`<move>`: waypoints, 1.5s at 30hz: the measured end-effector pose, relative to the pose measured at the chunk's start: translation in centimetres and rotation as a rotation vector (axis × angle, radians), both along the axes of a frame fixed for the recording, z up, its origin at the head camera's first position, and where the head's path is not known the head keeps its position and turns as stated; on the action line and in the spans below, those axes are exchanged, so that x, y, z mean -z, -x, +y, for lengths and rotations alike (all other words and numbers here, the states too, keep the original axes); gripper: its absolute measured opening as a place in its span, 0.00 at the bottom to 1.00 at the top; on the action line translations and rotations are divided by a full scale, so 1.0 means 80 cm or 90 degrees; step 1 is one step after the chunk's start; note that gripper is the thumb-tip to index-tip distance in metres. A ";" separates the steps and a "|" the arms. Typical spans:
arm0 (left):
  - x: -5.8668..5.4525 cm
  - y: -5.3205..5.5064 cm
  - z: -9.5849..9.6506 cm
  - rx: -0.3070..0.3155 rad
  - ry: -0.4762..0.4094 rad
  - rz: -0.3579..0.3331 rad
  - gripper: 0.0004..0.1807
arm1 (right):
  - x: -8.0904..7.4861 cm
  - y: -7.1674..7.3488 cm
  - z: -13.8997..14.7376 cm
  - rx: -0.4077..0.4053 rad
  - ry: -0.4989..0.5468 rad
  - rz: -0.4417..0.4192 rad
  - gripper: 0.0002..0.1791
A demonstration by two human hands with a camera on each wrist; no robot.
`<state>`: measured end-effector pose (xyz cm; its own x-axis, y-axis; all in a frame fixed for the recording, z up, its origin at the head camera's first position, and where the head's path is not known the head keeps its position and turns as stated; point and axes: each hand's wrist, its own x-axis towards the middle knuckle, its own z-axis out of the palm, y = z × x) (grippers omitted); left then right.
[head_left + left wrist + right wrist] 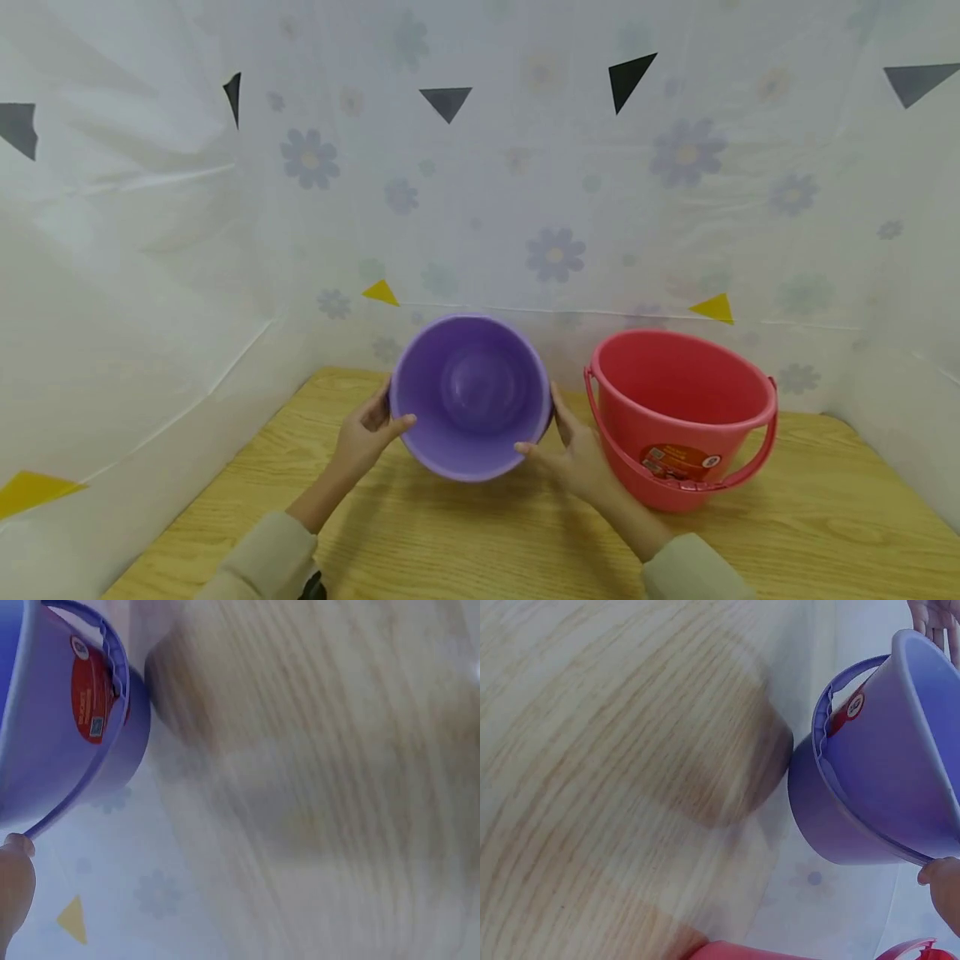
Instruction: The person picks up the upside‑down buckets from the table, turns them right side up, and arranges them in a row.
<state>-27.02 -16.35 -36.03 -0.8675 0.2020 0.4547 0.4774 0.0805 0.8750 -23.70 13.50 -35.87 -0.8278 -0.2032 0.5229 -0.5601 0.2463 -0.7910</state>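
Observation:
A purple bucket (pixel 471 442) is tipped so its mouth faces me, held between both hands close over the table. My left hand (pixel 366 433) grips its left side, thumb at the rim and fingers behind the wall. On the opposite side my right hand (pixel 576 457) grips it the same way, thumb over the rim. The bucket's handle (pixel 84 776) hangs down along the outside wall, past a red label (pixel 91 694) in the left wrist view. From the right wrist view, the bucket's base (pixel 810 814) points toward the back wall side.
A red bucket (pixel 624 408) stands upright on the wooden table (pixel 450 542), just right of my right hand, its handle lowered across the front. A floral sheet (pixel 487 183) with black and yellow triangles closes off the back and sides.

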 end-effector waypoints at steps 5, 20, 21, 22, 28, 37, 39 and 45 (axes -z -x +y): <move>-0.020 -0.001 -0.007 -0.014 0.051 -0.011 0.41 | -0.011 -0.001 0.000 -0.006 -0.004 0.020 0.55; -0.024 -0.006 -0.012 -0.010 0.054 0.030 0.45 | -0.023 -0.001 -0.013 0.057 -0.003 -0.021 0.52; -0.024 -0.005 -0.012 -0.016 0.059 0.022 0.45 | -0.023 0.000 -0.014 0.058 0.001 -0.021 0.51; -0.024 -0.005 -0.013 -0.025 0.067 0.015 0.45 | -0.024 0.001 -0.015 0.062 0.002 -0.022 0.51; -0.027 0.002 -0.019 -0.055 0.095 0.003 0.43 | -0.026 0.013 -0.024 0.071 0.013 -0.034 0.50; -0.035 0.016 -0.032 -0.048 0.099 -0.024 0.43 | -0.030 0.032 -0.034 0.075 0.015 -0.048 0.50; -0.036 0.020 -0.035 -0.046 0.097 -0.029 0.43 | -0.032 0.035 -0.037 0.077 0.019 -0.046 0.50; -0.037 0.030 -0.042 -0.039 0.102 -0.026 0.42 | -0.034 0.043 -0.044 0.063 0.036 -0.045 0.50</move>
